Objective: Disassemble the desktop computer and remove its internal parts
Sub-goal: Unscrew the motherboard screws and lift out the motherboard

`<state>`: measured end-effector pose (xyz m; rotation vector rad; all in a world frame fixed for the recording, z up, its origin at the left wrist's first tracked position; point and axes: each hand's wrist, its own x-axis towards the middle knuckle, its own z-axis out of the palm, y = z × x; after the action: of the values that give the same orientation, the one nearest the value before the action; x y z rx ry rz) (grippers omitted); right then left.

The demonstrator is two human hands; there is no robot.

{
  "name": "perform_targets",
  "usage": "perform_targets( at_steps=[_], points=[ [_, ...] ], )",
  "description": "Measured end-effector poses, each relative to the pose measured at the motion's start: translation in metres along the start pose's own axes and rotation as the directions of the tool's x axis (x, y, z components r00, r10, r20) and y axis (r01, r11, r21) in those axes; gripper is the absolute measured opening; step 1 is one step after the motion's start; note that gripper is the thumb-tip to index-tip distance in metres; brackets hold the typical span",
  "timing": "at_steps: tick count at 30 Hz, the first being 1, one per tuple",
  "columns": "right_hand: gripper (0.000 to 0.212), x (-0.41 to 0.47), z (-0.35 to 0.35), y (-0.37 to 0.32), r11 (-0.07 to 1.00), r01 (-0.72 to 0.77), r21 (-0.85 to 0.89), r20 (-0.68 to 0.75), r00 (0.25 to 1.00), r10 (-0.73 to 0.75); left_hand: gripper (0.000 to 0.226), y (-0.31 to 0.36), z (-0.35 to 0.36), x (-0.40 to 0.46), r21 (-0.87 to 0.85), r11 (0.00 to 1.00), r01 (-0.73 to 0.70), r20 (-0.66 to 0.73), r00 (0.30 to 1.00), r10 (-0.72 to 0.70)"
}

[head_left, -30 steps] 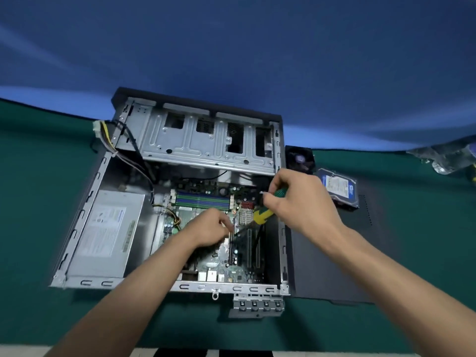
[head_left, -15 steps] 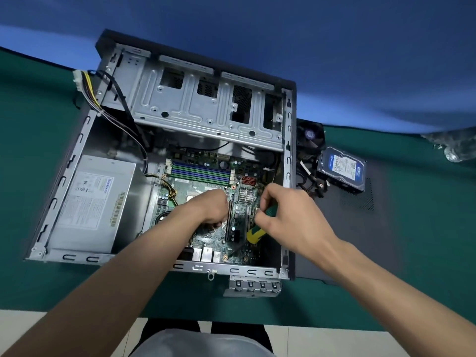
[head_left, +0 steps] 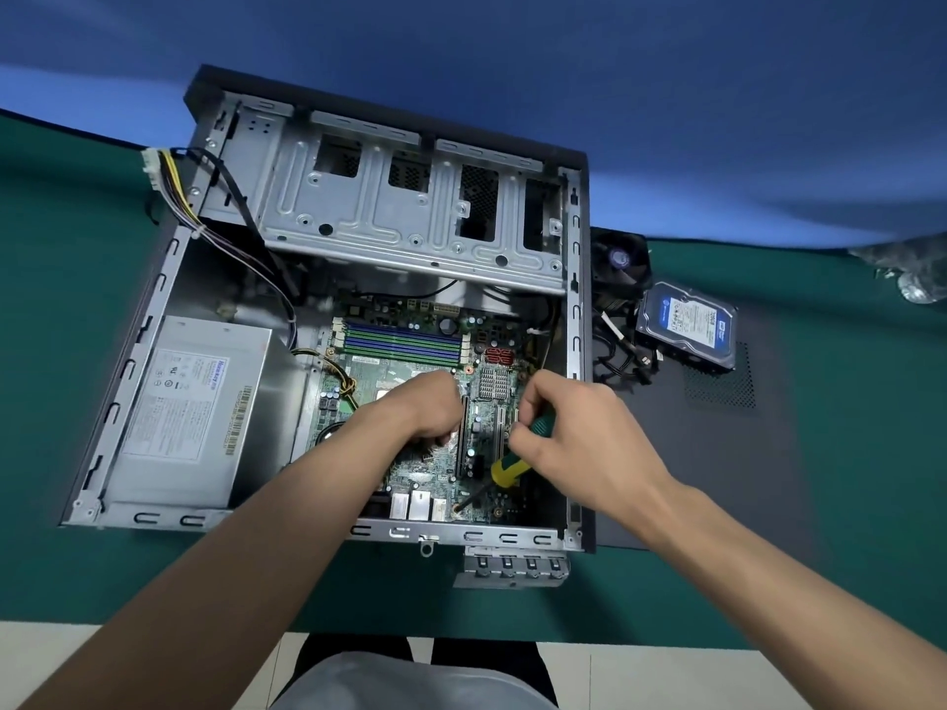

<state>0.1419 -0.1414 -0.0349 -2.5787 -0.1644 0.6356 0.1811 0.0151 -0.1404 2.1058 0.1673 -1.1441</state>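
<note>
Right grip (head_left: pixel 579 443) grasps screwdriver (head_left: pixel 512 466), tip on motherboard (head_left: pixel 410 371) screw near case (head_left: pixel 328 527) front edge; left grip (head_left: pixel 430 407) curled on board, contents unclear.

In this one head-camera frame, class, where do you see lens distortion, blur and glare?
Head view: wide-angle bending bows the grey metal computer case and the green table's far edge; the clutter at the far right is smeared; soft glare lies on the silver power supply; the green-and-yellow screwdriver and right hand are sharp.
</note>
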Motion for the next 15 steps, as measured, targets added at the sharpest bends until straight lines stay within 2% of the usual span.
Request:
perform_targets(
  at_steps=[6, 15],
  points=[
    [0.016, -0.0023, 0.0004, -0.0001, 1.0, 0.003, -0.012, -0.008, 1.0, -0.003, 0.026, -0.0005, -0.0014, 0.002, -0.007, 0.999, -0.034, -0.069, 0.997, 0.033],
    [0.018, -0.0049, 0.0012, -0.0037, 0.999, 0.009, -0.037, -0.018, 1.0, -0.009, 0.024, -0.0017, -0.0015, 0.0032, -0.059, 0.998, -0.028, -0.078, 0.997, 0.023]
  ],
)
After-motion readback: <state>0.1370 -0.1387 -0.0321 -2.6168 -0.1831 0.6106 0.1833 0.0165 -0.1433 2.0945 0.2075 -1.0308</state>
